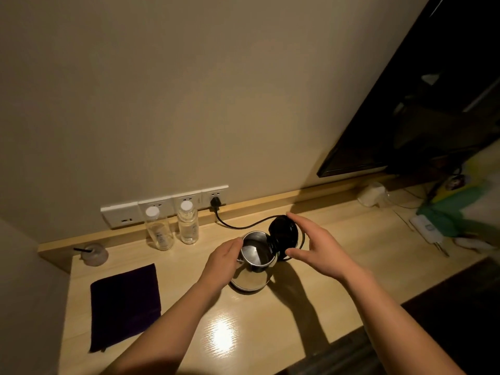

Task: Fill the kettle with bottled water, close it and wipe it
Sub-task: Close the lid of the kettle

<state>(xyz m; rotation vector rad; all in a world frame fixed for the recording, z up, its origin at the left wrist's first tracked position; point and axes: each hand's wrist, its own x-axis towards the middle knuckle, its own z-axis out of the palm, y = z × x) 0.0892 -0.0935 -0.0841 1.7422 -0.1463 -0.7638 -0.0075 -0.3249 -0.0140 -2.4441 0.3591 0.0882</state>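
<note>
Head view looks down on a pale glossy wooden bench (311, 328) set against a beige wall with a row of white sockets (162, 205), a dark screen leaning at the right. Near the middle stands the stainless steel kettle (253, 269), its black round lid (284, 236) raised; the left hand (224, 259) rests curled against the rim, the right hand (316, 246) spread open around the lid. Two clear water bottles (173, 226) stand by the wall, a dark purple folded cloth (125, 304) lies left, and bare bench runs to the front edge.
</note>
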